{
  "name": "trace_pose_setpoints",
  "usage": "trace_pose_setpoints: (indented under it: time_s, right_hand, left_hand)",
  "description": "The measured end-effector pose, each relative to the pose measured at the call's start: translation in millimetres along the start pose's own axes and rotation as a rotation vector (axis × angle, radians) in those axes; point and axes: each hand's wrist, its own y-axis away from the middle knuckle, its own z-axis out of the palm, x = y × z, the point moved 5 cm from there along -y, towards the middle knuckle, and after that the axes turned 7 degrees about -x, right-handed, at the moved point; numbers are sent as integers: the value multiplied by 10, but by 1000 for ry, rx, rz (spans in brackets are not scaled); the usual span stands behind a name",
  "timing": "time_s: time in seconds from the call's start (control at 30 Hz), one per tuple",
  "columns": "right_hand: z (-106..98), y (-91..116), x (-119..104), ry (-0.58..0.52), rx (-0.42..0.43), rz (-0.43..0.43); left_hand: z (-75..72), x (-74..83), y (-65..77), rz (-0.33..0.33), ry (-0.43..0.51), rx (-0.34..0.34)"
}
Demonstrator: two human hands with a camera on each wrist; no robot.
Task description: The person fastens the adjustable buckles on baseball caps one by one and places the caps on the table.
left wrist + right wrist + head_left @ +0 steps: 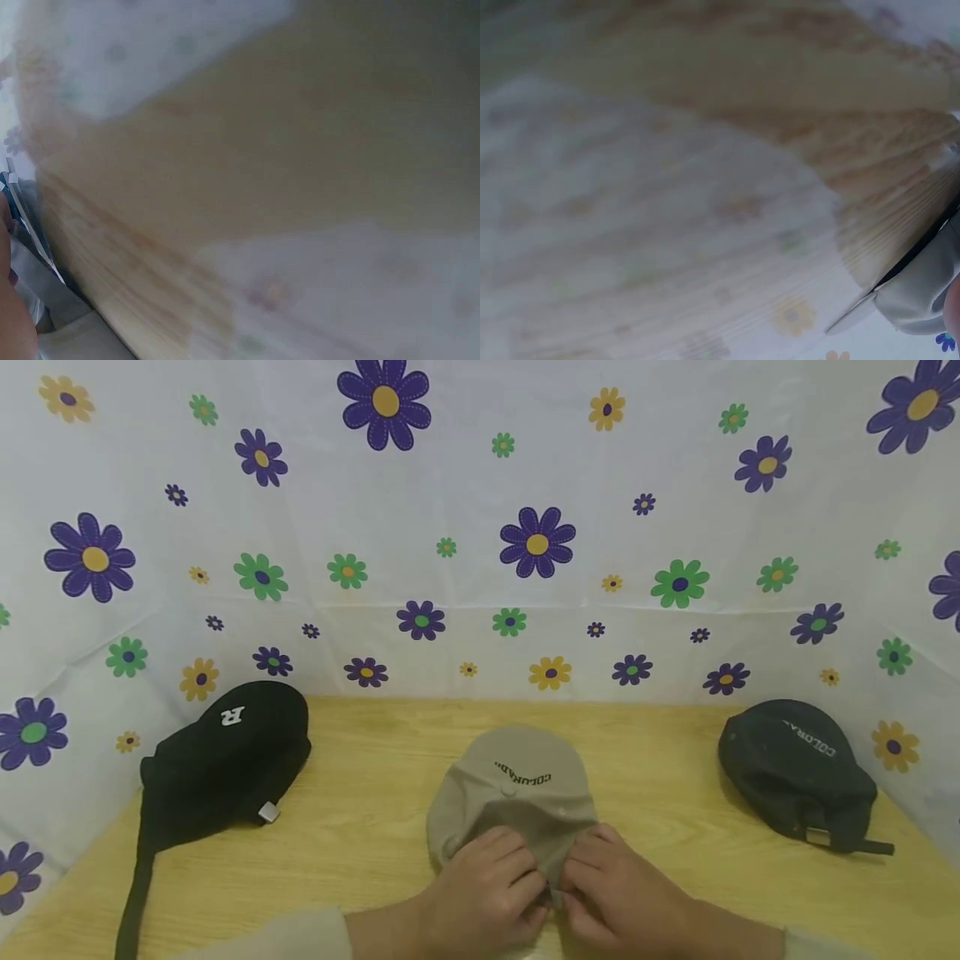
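Observation:
A beige cap [540, 747] with dark "COLORADO" lettering lies in the middle of the table, its lettering upside down in the head view. My left hand [483, 889] grips its near edge with curled fingers. Close beside it, my right hand [626, 885] pinches the same edge a little to the right. Between the two hands the fabric is creased and sunken, and the part under the fingers is hidden. The left wrist view catches only a strip of the cap [82, 334] at the lower left; in the right wrist view the cap [911, 296] shows at the lower right.
On the left lies a black cap [240, 760] with a white letter, its strap [135, 885] trailing toward the near edge. A dark "COLORADO" cap [795, 768] with a metal buckle sits at the right. Behind the wooden table [375, 735] hangs a flower-print cloth [450, 485].

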Motion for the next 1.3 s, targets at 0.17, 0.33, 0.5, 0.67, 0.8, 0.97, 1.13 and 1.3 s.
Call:
trace_pose_setpoints:
  time_s: [0.17,0.33,0.5,0.67,0.8,0.97,1.13,1.3]
  right_hand:
    - [-21,-8,-1,-7,50,-17]
    - [-47,2,-10,-8,61,-14]
    - [-62,-13,4,4,43,1]
    - [-44,6,11,-23,-3,36]
    - [-10,27,29,-69,-54,90]
    - [17,15,14,-95,-70,45]
    - [19,5,1,-92,-67,35]
    - [15,0,-1,-92,-83,48]
  left_hand:
    - [-5,-20,18,-4,-13,-22]
    - [-10,-20,17,-10,-30,-23]
    - [-12,-40,9,-17,-38,-32]
    - [-2,-25,13,-13,-36,-47]
    - [13,-6,17,-11,-38,-53]
    - [19,-4,10,-7,-50,-54]
    - [12,-3,9,7,-50,-38]
    - [-4,-9,3,19,-48,-25]
